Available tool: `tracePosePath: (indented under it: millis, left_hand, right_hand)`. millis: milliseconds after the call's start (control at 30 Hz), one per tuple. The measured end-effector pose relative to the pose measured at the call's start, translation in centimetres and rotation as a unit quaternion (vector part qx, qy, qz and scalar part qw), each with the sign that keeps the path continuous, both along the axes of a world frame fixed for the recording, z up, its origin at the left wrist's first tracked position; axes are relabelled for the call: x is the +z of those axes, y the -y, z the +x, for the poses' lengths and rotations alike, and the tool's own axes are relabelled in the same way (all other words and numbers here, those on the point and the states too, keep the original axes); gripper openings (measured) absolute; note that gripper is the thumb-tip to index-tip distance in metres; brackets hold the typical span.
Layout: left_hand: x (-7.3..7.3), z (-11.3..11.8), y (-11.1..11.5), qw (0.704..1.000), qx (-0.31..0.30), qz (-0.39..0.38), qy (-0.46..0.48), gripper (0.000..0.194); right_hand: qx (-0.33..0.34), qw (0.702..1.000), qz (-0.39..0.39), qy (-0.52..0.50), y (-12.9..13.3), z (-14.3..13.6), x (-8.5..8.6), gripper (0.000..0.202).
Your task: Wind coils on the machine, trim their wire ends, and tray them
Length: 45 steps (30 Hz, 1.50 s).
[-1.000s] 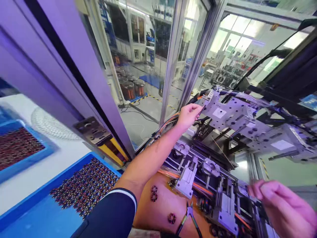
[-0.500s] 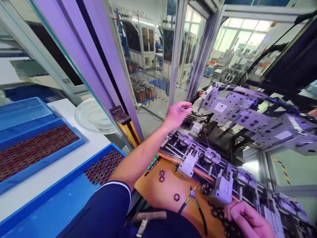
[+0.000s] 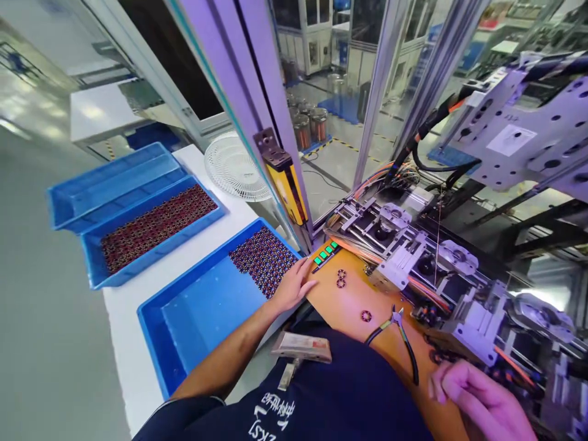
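Observation:
My left hand (image 3: pixel 293 286) is at the left edge of the orange bench top (image 3: pixel 328 300), fingers stretched out and apart, with nothing seen in it. Close by are a strip of green-lit buttons (image 3: pixel 325 252) and a blue tray (image 3: pixel 202 318) partly filled with small ring-shaped wound parts (image 3: pixel 266 260). My right hand (image 3: pixel 478 392) has its fingers curled in at the front of the machine, beside dark rings (image 3: pixel 436 355) it partly hides. Whether anything is between those fingers is hidden. Diagonal cutters (image 3: pixel 397 331) lie with jaws apart, near a loose ring (image 3: pixel 366 316) and two touching rings (image 3: pixel 340 278).
The machine's row of metal fixtures (image 3: pixel 395 266) runs along the right, under a perforated metal plate (image 3: pixel 514 141). A yellow sensor bar (image 3: pixel 289 187) is on the frame post. More blue trays (image 3: pixel 151 226) and a white fan guard (image 3: pixel 236 165) sit on the white table (image 3: pixel 117 318).
My left hand has moved back from over the machine's far end to the bench edge beside the tray. My right hand stays near the dark rings. The view has swung left and down.

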State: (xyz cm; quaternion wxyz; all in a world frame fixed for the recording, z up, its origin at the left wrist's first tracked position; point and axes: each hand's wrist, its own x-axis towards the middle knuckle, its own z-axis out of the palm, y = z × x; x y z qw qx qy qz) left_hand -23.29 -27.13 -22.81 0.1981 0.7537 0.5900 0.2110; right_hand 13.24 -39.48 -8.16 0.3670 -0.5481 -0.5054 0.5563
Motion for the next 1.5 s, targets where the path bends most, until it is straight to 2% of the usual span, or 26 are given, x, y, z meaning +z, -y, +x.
tracePosePath:
  millis: [167, 333, 467, 633, 700, 767, 833, 900, 967, 1000, 1033, 1067, 1100, 1133, 1167, 1200, 1267, 1367, 1433, 1500]
  left_hand:
    - [0.3, 0.5, -0.9, 0.998, 0.005, -0.026, -0.06, 0.058]
    - [1.7, 0.6, -1.6, 0.993, -0.013, -0.017, -0.114, 0.059]
    - [2.5, 0.8, -2.5, 0.989, -0.046, 0.02, -0.137, 0.056]
    - [1.9, 0.3, -2.1, 0.985, -0.074, 0.07, -0.138, 0.052]
    - [2.4, 0.4, -2.4, 0.984, -0.07, 0.096, -0.132, 0.05]
    - [4.2, 1.4, -3.2, 0.983, -0.059, 0.127, -0.121, 0.05]
    - [7.2, 3.9, -4.6, 0.977, -0.071, 0.18, -0.088, 0.056]
    - [10.8, 7.6, -6.2, 0.947, -0.152, 0.283, -0.001, 0.067]
    - [14.0, 12.0, -7.6, 0.897, -0.27, 0.343, 0.072, 0.067]
    - [15.3, 14.1, -8.3, 0.88, -0.307, 0.345, 0.112, 0.064]
    - [16.4, 16.0, -8.9, 0.884, -0.302, 0.318, 0.158, 0.062]
    - [17.1, 17.6, -9.5, 0.902, -0.259, 0.276, 0.206, 0.059]
    - [17.6, 19.0, -10.2, 0.922, -0.197, 0.228, 0.243, 0.057]
    - [18.0, 19.9, -10.9, 0.936, -0.137, 0.185, 0.267, 0.056]
    - [18.2, 20.6, -11.7, 0.945, -0.091, 0.152, 0.276, 0.054]
    - [18.4, 21.0, -12.7, 0.951, -0.067, 0.13, 0.273, 0.052]
    - [18.7, 21.3, -14.7, 0.96, -0.075, 0.106, 0.25, 0.046]
    - [19.4, 21.4, -17.4, 0.969, -0.105, 0.07, 0.214, 0.031]
    - [19.8, 21.6, -18.5, 0.971, -0.126, 0.057, 0.195, 0.027]
    - [20.0, 21.7, -18.5, 0.97, -0.152, 0.049, 0.184, 0.027]
  right_hand:
    - [-0.015, 0.994, -0.057, -0.096, -0.6, -2.2, -0.5, 0.036]
    - [-0.067, 0.985, -0.071, -0.144, -0.1, -3.7, -0.9, 0.034]
    - [-0.05, 0.986, -0.05, -0.149, -0.1, -4.8, -0.1, 0.035]
    - [-0.038, 0.992, -0.027, -0.119, 0.2, -5.0, 0.2, 0.036]
    - [-0.048, 0.992, -0.018, -0.115, 0.2, -5.1, 0.3, 0.035]
    - [-0.039, 0.992, -0.011, -0.12, 0.0, -5.8, 1.0, 0.031]
    - [0.006, 0.993, -0.006, -0.116, -0.7, -7.1, 2.4, 0.026]
    - [0.066, 0.993, 0.022, -0.097, -1.6, -9.1, 4.0, 0.021]
    - [0.109, 0.985, 0.123, -0.054, -2.6, -11.5, 5.2, 0.016]
    - [0.114, 0.97, 0.215, -0.021, -3.1, -12.8, 5.4, 0.015]
    - [0.11, 0.938, 0.329, 0.023, -3.7, -14.0, 5.5, 0.016]
    - [0.103, 0.887, 0.444, 0.078, -4.2, -15.0, 5.5, 0.017]
    - [0.091, 0.823, 0.543, 0.137, -4.9, -15.8, 5.4, 0.019]
    - [0.082, 0.76, 0.615, 0.192, -5.5, -16.4, 5.3, 0.022]
    - [0.078, 0.711, 0.657, 0.239, -6.1, -16.7, 5.2, 0.024]
    - [0.077, 0.68, 0.676, 0.276, -6.8, -16.9, 5.2, 0.026]
    - [0.077, 0.655, 0.681, 0.318, -7.8, -16.8, 5.6, 0.026]
    - [0.098, 0.644, 0.668, 0.359, -8.9, -16.0, 6.6, 0.022]
    - [0.115, 0.637, 0.657, 0.385, -9.2, -15.3, 7.7, 0.02]
    - [0.107, 0.63, 0.662, 0.392, -9.7, -14.2, 9.2, 0.017]
